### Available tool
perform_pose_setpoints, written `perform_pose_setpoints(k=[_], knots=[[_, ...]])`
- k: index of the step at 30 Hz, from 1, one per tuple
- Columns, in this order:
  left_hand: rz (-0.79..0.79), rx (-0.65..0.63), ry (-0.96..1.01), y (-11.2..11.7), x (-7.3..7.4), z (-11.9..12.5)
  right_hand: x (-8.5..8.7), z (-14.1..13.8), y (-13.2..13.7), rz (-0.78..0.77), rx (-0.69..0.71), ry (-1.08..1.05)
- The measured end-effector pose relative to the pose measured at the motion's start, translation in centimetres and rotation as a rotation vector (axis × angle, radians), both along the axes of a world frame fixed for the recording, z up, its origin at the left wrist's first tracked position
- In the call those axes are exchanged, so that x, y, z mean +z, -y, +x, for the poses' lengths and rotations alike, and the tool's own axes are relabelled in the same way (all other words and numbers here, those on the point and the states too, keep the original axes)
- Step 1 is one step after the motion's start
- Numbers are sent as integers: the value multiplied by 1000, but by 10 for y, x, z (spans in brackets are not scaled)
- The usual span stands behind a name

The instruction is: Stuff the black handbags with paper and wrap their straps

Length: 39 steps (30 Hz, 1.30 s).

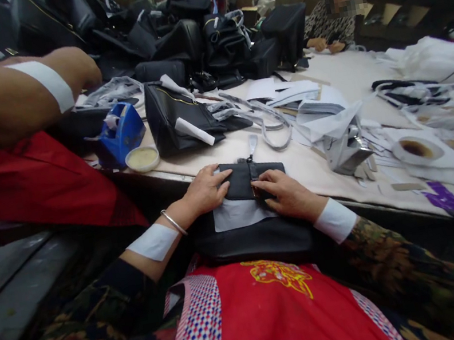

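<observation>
On my lap, against the table edge, rests a black bag (256,240) with a sheet of whitish tissue paper (238,214) on it. Its black flap (238,182) lies over the paper and carries a narrow strap (253,171) with a small metal fitting. My left hand (204,191) lies on the flap's left side, fingers stretched out. At the lower end of the strap, my right hand (285,192) has its fingers bent and pinched on the strap. The thumb side is partly hidden.
A blue tape dispenser (125,132), a round shallow dish (142,158) and another black bag (177,117) stand ahead left. To the right are paper stacks (315,103), a metal dispenser (352,152) and a tape roll (417,149). A co-worker's arm (23,94) reaches in from the left.
</observation>
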<state>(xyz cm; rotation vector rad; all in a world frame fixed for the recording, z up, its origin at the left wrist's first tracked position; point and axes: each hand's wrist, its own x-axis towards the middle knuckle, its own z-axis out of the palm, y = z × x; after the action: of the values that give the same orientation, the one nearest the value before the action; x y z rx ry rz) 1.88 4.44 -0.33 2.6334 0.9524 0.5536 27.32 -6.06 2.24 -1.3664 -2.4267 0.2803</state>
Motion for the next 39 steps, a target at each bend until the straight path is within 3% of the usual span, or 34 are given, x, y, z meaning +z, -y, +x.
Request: perform_pose_setpoints(k=[4,8,12,16,20,25,29,33,39], knots=[[-31,105,83,11,2,-2,-2,-2,0,33,-11,34],[-82,355,221,38,6,-9,1,-3,0,26,-20,-23],[-388,573,159,59,6,-18,6,-10,2,12,-51,75],[-604,633,13,57,4,-20,5,-16,3,26,-89,166],[-747,570,109,45,3,-16,0,-10,0,1,-49,47],[-1444,420,562,43,-3,-14,1,4,-5,-145,-105,-166],[-1768,298,708,50,-4,-12,4,13,-5,-309,-189,-319],[-1901,164,733,55,-1,-7,6,20,-1,-419,-287,-499],[-1889,51,824,56,-4,1,10,29,6,-480,-388,-608]])
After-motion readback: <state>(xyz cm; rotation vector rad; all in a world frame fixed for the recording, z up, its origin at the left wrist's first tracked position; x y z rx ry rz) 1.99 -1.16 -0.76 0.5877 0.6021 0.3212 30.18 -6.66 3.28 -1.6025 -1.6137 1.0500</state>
